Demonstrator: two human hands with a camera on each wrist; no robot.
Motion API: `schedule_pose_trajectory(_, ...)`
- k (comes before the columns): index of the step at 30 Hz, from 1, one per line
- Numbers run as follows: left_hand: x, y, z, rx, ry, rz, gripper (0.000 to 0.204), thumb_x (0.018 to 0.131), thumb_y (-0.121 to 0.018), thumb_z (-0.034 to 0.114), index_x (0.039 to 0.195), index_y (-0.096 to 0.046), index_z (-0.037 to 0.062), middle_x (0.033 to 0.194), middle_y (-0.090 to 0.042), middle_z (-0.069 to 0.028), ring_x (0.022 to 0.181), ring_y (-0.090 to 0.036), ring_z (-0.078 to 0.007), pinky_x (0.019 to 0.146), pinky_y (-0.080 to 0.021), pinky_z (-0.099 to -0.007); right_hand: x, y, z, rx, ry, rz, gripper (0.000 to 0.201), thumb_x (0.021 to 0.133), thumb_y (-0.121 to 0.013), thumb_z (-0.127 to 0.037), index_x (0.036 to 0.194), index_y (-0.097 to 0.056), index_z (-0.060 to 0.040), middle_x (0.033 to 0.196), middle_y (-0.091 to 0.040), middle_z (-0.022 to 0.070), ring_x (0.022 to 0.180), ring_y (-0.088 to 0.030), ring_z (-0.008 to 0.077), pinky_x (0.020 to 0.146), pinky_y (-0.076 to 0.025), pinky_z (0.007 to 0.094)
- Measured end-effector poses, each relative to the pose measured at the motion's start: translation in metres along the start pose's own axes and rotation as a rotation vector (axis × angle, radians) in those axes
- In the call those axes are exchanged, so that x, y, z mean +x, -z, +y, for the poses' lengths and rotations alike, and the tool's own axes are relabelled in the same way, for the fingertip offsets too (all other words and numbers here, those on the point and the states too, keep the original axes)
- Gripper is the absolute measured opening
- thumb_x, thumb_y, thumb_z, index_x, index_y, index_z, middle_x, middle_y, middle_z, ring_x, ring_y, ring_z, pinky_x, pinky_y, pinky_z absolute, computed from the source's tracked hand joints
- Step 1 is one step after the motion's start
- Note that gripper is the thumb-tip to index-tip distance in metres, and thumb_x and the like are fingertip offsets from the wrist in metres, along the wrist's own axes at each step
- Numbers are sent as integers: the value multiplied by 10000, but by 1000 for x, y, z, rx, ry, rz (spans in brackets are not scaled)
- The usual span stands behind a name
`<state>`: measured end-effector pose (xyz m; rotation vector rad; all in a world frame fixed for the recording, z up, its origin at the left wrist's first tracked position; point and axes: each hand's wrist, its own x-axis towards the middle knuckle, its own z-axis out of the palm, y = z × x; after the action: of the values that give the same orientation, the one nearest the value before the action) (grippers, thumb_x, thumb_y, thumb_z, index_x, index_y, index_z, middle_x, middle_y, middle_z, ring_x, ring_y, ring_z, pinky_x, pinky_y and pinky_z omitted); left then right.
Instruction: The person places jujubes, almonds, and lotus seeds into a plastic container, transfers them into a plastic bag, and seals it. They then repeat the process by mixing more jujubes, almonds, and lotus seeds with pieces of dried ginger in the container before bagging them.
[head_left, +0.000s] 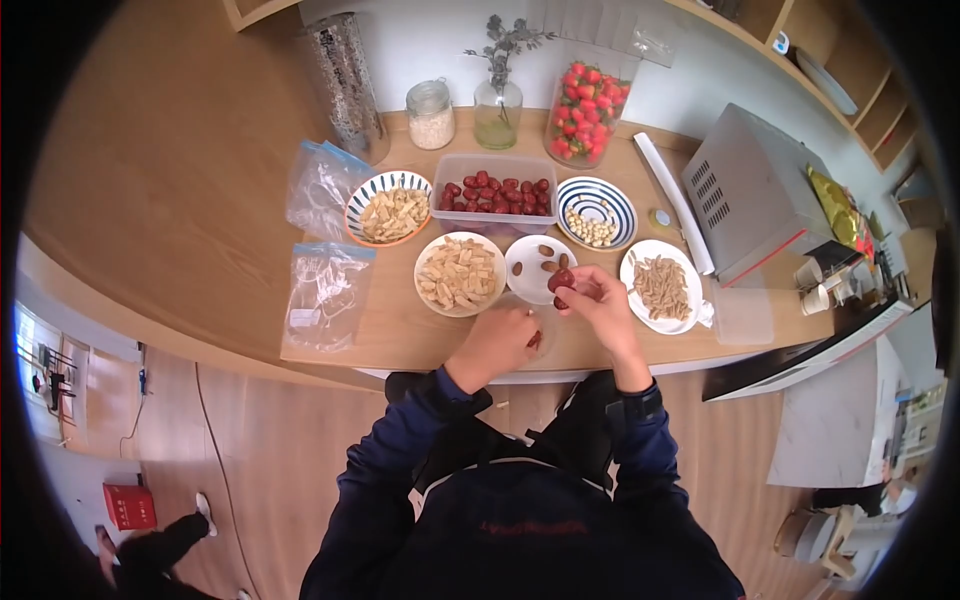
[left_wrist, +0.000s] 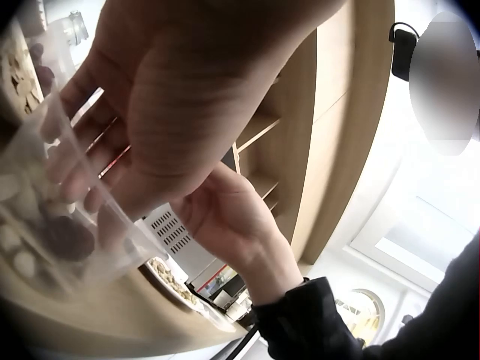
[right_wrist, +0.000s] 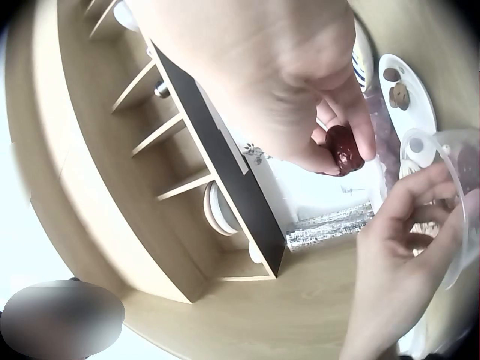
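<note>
My right hand pinches a wrinkled dark-red jujube between thumb and fingertips, raised over the front of the table. Beside it, my left hand grips a clear plastic cup by its rim and wall. Through the cup's side, pale pieces and a dark round fruit show in the left wrist view. A small white plate with several brown nuts lies just beyond both hands. Farther back, a clear plastic tub holds many more jujubes.
Bowls of pale dried slices and sticks stand left. A striped bowl of pale seeds and a plate of brown strips are right. Zip bags lie far left; a jar of strawberries and a microwave stand behind.
</note>
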<state>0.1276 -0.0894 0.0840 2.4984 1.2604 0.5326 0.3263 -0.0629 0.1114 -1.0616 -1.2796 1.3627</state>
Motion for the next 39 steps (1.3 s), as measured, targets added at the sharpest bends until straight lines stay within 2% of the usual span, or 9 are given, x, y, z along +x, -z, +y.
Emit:
schedule_pose_trajectory(3,6,-21,-6,55,26,-68,211,763,-726,201,900,-668,51,874,-683,-141,822,-685,-341,699,-546,-456,7,-3,0,56,-8,30,196,905,-717,-6,1089,-653,19,931,-710,53,805,-678,112,702,-575,260)
schedule_pose_trajectory(9,-11,39,20,-83,164,188,162,807,-712,173,913,-663,60,885,-672,-131,810,-684,-336,692,-542,-445,86,-18,-23,-144,45,56,243,897,-757,-81,1089,-644,17,838,-682,21,734,-671,91,608,-550,246)
schedule_pose_trajectory(14,-22,64,10,-178,236,351,184,821,-726,99,992,-678,49,893,-669,-129,827,-686,-336,713,-540,-430,140,-32,-24,-721,514,208,352,862,-781,-164,1110,-655,51,876,-713,150,804,-719,243,703,-559,339)
schedule_pose_trajectory(15,-21,68,4,-189,235,374,203,820,-730,81,1015,-684,47,902,-672,-132,834,-687,-337,721,-542,-427,140,-34,-23,-806,593,262,345,863,-776,-171,1106,-664,47,901,-718,166,822,-722,263,720,-560,347)
schedule_pose_trajectory(21,41,111,-44,-16,156,548,349,823,-733,47,1167,-673,45,1114,-668,-180,963,-677,-348,814,-538,-421,56,-25,2,-531,222,34,184,885,-745,-132,1024,-719,-14,1030,-728,161,880,-721,253,719,-558,344)
schedule_pose_trajectory(26,62,103,-25,392,-64,502,424,820,-742,117,1220,-637,23,1281,-612,-164,1161,-597,-337,980,-465,-431,8,-12,-7,-507,344,122,128,896,-723,-73,1004,-720,-4,999,-738,133,839,-718,225,710,-555,313)
schedule_pose_trajectory(30,37,96,11,470,-306,374,179,826,-733,209,899,-662,62,1021,-629,-82,981,-587,-254,870,-452,-395,-7,-1,-4,-421,283,187,115,909,-709,-54,1010,-719,-1,975,-742,107,815,-710,186,708,-549,294)
schedule_pose_trajectory(31,35,95,18,505,-395,486,198,811,-754,204,748,-595,102,847,-569,-31,856,-563,-207,764,-431,-369,-8,-1,0,-400,277,189,112,910,-708,-53,1008,-719,1,973,-742,100,814,-706,175,708,-548,293)
schedule_pose_trajectory(39,16,110,43,610,-644,598,298,790,-795,186,691,-522,117,663,-445,8,638,-477,-162,561,-345,-301,-15,-21,5,-192,171,145,100,927,-686,-31,1016,-716,2,978,-744,70,830,-687,133,712,-531,269)
